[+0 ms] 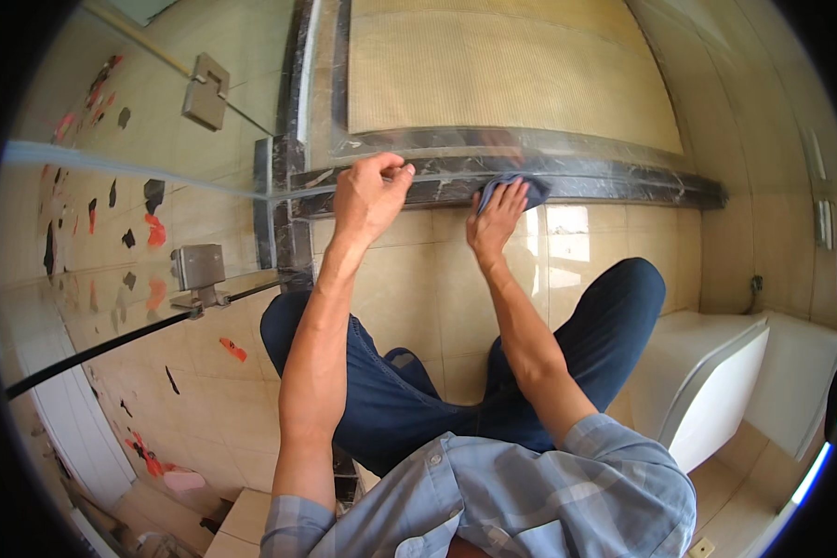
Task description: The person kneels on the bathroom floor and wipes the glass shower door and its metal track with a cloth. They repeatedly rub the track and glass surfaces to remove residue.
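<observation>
My right hand [500, 216] presses a folded dark blue cloth [536, 192] onto the dark marble sill [614, 188], its fingers laid over the cloth. Further left, my left hand [372, 197] is raised at the same sill with its fingers curled in and the thumb against them. Whether anything sits between those fingertips I cannot make out. Pale veins run through the black stone, and a thin light strip lies along it. Beyond the sill is a ribbed beige floor panel [502, 79] framed in dark marble.
Glass panels with metal hinges [201, 270] stand at my left, and red and black flakes lie beyond them. A white toilet [716, 386] with its lid up is close on my right. Beige tiles [456, 279] shine between my bent knees. A tiled wall [763, 121] rises at the right.
</observation>
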A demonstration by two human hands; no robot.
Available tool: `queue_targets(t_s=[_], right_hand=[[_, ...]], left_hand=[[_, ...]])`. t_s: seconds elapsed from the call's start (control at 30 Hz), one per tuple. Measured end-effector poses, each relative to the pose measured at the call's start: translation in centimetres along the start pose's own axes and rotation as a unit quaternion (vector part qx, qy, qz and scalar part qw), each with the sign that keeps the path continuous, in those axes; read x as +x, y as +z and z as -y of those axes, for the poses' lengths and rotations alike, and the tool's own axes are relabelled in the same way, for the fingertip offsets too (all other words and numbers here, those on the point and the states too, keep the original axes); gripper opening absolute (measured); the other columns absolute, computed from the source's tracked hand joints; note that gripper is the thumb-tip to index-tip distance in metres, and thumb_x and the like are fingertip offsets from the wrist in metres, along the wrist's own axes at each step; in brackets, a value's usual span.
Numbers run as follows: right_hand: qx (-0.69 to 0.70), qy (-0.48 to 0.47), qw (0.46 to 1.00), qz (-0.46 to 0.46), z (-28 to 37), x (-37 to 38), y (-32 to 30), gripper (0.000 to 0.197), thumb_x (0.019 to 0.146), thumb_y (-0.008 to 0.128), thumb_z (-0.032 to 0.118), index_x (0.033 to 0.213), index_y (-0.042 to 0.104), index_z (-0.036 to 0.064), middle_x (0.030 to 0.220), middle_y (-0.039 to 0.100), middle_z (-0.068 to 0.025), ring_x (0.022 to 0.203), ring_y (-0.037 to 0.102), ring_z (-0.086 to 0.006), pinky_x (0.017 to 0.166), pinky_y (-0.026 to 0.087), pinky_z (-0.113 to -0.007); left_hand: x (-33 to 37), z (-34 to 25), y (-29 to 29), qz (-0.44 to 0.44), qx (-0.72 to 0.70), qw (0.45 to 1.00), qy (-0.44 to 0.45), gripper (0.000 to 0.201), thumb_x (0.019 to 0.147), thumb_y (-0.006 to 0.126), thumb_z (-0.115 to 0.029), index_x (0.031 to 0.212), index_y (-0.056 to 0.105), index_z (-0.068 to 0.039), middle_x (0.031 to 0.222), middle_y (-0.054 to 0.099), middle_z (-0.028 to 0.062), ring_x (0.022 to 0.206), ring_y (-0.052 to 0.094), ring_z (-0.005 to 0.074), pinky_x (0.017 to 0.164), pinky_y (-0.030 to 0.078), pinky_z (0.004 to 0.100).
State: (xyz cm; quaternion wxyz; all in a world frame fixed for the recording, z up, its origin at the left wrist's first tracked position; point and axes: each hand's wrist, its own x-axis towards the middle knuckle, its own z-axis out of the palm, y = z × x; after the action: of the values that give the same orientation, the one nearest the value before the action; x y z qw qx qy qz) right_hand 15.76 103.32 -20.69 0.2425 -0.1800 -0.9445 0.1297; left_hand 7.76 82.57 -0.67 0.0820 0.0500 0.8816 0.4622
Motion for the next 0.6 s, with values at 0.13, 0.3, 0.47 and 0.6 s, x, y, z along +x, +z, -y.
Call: queue_targets(t_s=[0.13, 0.3, 0.47, 0.6], right_hand=[[0.024, -0.166, 0.971, 0.168, 8.1, -3.6, -0.5, 0.067, 0.094, 0.060, 0.027, 0.146, 0.037, -0.0082, 0.156, 0.027, -0.0330, 0.147, 0.019, -0.0504, 0.118, 0.017, -0.059], [0.091, -0.293, 0.937, 0.165, 16.2, -4.8, 2.3, 0.065, 0.086, 0.051, 0.012, 0.148, 0.038, -0.0048, 0.160, 0.030, -0.0214, 0.149, 0.026, -0.0380, 0.120, 0.018, -0.054], [0.215, -0.384, 0.860, 0.258, 23.2, -3.5, 3.4, 0.064, 0.081, 0.054, 0.010, 0.143, 0.046, -0.0030, 0.157, 0.036, -0.0209, 0.145, 0.033, -0.0364, 0.119, 0.023, -0.049], [0.221, -0.443, 0.823, 0.278, 25.8, -2.5, 4.6, 0.063, 0.083, 0.053, 0.010, 0.144, 0.046, 0.0010, 0.157, 0.036, -0.0181, 0.143, 0.036, -0.0340, 0.118, 0.025, -0.049]], left_hand=[[-1.3, -0.8, 0.6, -0.001, 0.086, 0.996, -0.003, 0.029, 0.084, 0.073, -0.029, 0.100, 0.074, -0.005, 0.082, 0.074, 0.0128, 0.076, 0.072, 0.0292, 0.068, 0.055, 0.0389], [-4.0, -0.9, 2.5, 0.033, 0.167, 0.976, 0.134, 0.024, 0.085, 0.070, -0.025, 0.093, 0.071, -0.002, 0.085, 0.071, 0.0189, 0.078, 0.070, 0.0386, 0.071, 0.057, 0.0475], [-6.1, -1.4, 1.8, 0.083, 0.161, 0.977, 0.115, 0.022, 0.085, 0.069, -0.021, 0.089, 0.068, 0.001, 0.079, 0.068, 0.0202, 0.077, 0.070, 0.0399, 0.067, 0.056, 0.0497], [-6.2, -1.6, 1.4, 0.064, 0.164, 0.977, 0.117, 0.023, 0.084, 0.070, -0.022, 0.090, 0.068, 0.000, 0.080, 0.068, 0.0192, 0.078, 0.070, 0.0386, 0.065, 0.056, 0.0488]])
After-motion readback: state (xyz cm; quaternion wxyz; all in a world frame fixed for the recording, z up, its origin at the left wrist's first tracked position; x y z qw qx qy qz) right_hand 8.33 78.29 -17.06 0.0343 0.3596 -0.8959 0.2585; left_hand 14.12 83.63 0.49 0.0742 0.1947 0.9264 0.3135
